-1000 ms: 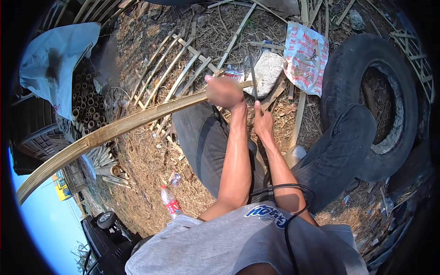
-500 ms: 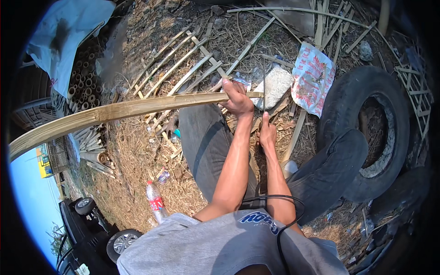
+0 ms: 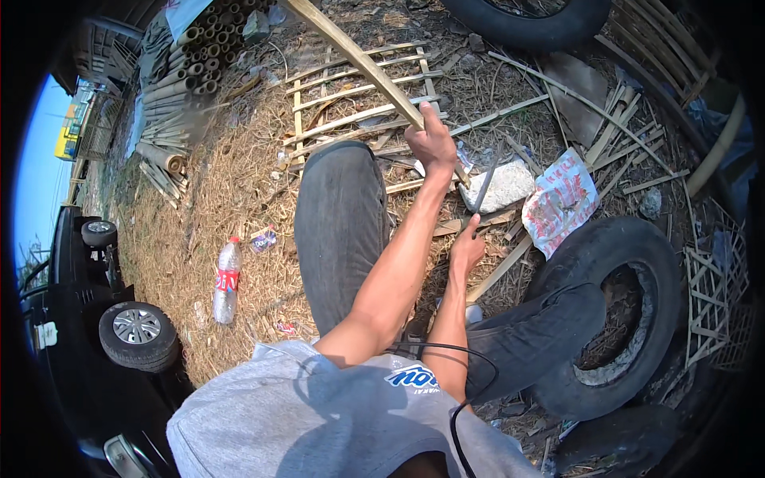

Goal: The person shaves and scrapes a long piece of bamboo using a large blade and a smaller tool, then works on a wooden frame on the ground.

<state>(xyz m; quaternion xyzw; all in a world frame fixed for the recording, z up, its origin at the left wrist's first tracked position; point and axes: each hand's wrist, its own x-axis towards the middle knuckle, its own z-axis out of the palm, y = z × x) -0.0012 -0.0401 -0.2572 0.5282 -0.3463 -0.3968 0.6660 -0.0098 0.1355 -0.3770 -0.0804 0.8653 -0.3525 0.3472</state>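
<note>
Bamboo strip (image 3: 362, 64) is slanting from far left to near right through the grasping left hand (image 3: 430, 143), its short end pointing toward the knife (image 3: 484, 187) the right hand (image 3: 467, 251) is clutching.

From far off I see blue letters (image 3: 414, 375) on the grey shirt (image 3: 263, 414), below the right hand (image 3: 466, 248), and red print on the white sheet (image 3: 562, 204) to that hand's right. Lower left of the left hand (image 3: 433, 143), white letters mark the bottle (image 3: 225, 305) on its red band (image 3: 226, 280), and the purple packet (image 3: 263, 238).

Two hands (image 3: 431, 147) (image 3: 466, 253) (left, right), one knife (image 3: 485, 187), one bottle (image 3: 226, 283)
</note>
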